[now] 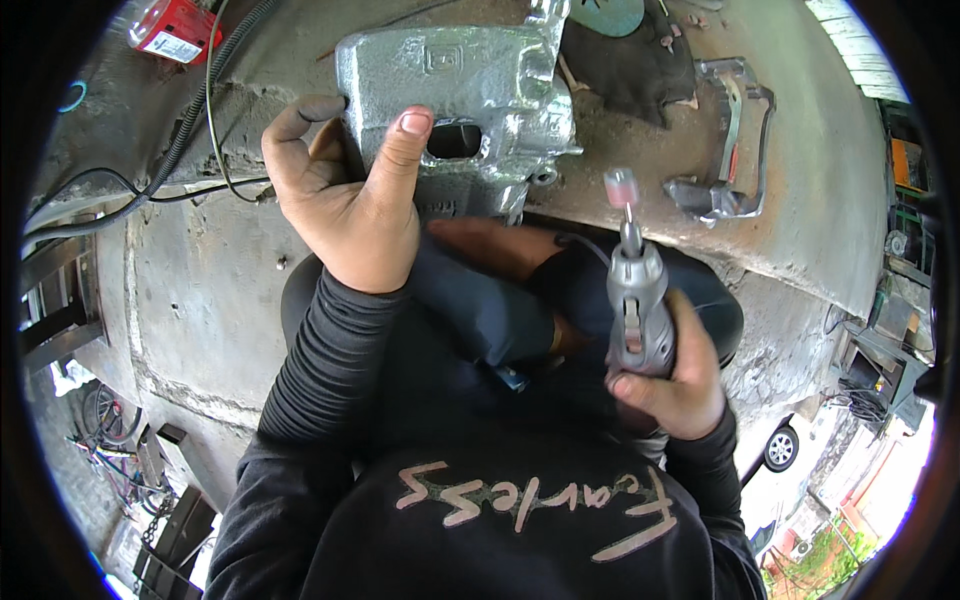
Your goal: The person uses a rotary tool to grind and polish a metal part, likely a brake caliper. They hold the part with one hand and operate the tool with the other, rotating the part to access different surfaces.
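A bulky silver brake caliper (450, 90) with an oblong window stands up in front of me. My left hand (350, 225) grips its left lower edge, the thumb laid across the face and the fingers curled at the side, partly hidden. My right hand (690, 375) is wrapped round a grey rotary tool (640, 300), held upright over my right knee. From its tip sticks a pinkish-red cylindrical grinding bit (621, 188), blurred at the end. The bit is apart from the caliper, to the right of it.
A metal bracket (752, 190) lies on the worn concrete at the right. Behind the caliper are a dark cloth (640, 70) and a greenish disc (607, 14). A red container (185, 25) and a black corrugated hose (185, 145) are at far left.
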A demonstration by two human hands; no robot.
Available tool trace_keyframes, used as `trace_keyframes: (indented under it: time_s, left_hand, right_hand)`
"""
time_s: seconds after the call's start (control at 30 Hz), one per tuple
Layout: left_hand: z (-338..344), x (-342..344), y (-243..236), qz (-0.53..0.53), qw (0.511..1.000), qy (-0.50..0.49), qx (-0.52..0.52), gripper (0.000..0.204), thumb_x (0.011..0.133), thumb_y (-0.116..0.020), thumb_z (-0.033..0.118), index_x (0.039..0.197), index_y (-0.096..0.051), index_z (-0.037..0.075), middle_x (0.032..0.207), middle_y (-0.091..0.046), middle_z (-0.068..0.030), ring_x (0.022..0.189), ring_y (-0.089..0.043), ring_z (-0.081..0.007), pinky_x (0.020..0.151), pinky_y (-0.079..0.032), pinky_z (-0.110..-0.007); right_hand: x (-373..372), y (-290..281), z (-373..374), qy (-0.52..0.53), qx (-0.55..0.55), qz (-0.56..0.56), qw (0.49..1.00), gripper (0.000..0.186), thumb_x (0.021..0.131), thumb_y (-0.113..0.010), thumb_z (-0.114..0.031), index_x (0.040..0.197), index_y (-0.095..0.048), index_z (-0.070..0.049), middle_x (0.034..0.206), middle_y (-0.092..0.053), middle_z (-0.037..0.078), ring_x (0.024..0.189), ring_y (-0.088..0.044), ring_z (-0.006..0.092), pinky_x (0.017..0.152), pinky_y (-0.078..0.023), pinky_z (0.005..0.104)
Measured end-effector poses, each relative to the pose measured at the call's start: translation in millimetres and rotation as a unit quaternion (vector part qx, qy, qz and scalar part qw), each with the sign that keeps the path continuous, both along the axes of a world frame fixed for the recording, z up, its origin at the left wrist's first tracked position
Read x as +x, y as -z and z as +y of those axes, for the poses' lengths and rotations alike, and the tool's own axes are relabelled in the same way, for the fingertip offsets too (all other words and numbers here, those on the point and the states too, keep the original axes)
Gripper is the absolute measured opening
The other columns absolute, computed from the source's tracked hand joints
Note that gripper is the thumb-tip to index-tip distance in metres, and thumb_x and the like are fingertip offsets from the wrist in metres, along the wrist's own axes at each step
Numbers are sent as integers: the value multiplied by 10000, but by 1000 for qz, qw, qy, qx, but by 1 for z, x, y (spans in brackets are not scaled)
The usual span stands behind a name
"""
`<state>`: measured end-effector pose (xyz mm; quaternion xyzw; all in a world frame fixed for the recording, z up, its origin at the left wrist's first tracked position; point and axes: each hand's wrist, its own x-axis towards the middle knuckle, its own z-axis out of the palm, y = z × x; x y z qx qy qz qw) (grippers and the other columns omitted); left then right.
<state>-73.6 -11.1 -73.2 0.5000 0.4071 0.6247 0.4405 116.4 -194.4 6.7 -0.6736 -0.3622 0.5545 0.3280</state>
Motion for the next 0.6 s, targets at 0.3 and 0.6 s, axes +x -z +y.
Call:
trace_keyframes:
  time_s: [0.3, 0.6]
  left_hand:
    - [-10, 1, 0, 4, 999, 13, 48, 539, 784, -818, 21, 1128, -403, 31, 914, -626, -109, 849, -639, -138, 762, -509, -235]
    - [-24, 2, -2, 49, 989, 10, 136, 544, 750, -841, 6, 1109, -432, 3, 805, -576, -37, 596, -518, -18, 533, -383, -141]
  right_hand:
    - [-2, -14, 19, -161, 1, -306, 938, 606, 800, -775, -363, 1134, -466, 38, 817, -651, 234, 773, -671, 429, 636, -533, 442]
    - [-7, -19, 23, -193, 40, -435, 879, 638, 766, -786, -343, 1184, -484, 34, 882, -641, 204, 753, -655, 401, 622, -532, 440]
